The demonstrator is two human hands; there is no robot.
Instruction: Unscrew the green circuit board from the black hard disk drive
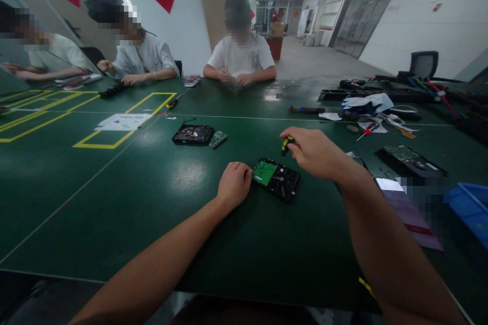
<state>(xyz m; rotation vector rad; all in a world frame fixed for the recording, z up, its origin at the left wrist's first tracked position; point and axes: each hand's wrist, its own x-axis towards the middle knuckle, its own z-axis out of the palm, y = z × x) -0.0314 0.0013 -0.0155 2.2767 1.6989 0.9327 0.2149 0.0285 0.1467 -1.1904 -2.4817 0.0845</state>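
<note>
Nearest us, two forearms enter from five and seven o'clock, flanking the hard drive, which lies near the dial's centre on the green table. At the drive's one o'clock, we see the right hand closed around a leaning screwdriver; at nine, the left hand curls against its edge, grip uncertain. We judge that off-axis pressure could make the tip slip, scratching the green circuit board; weak bracing could let the drive swivel.
</note>
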